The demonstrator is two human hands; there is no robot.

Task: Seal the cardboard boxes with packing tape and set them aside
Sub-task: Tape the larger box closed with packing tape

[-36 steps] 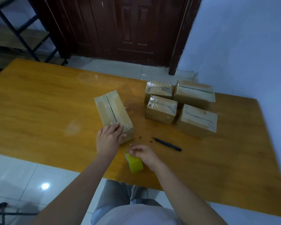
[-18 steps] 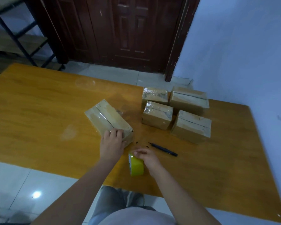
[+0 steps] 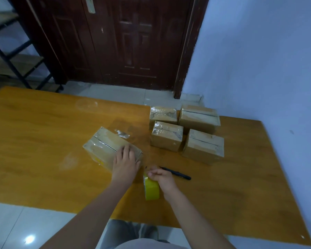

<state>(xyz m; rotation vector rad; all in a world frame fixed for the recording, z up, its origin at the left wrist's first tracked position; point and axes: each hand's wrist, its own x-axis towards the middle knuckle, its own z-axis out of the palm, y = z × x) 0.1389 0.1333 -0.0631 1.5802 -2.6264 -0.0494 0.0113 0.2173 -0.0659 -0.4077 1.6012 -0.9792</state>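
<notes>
A long cardboard box (image 3: 104, 146) lies slantwise on the orange table (image 3: 34, 133), its top seam showing. My left hand (image 3: 124, 164) presses flat on the box's near end, fingers spread. Just to the right, my right hand (image 3: 162, 178) grips a yellow roll of packing tape (image 3: 151, 188) standing on edge on the table near the box's corner. Several taped boxes sit in a cluster at the right: two at the back (image 3: 162, 114) (image 3: 199, 117) and two in front (image 3: 166, 135) (image 3: 204, 145).
A black pen (image 3: 176, 173) lies on the table right of my right hand. A scrap of clear tape (image 3: 122, 133) sits behind the long box. A dark wooden door (image 3: 126, 42) and a blue wall (image 3: 258, 60) stand beyond; a metal shelf (image 3: 13, 58) is far left.
The long box has turned counter-clockwise under my left hand, its far end swinging left. My right hand and the tape roll have stayed by its near corner.
</notes>
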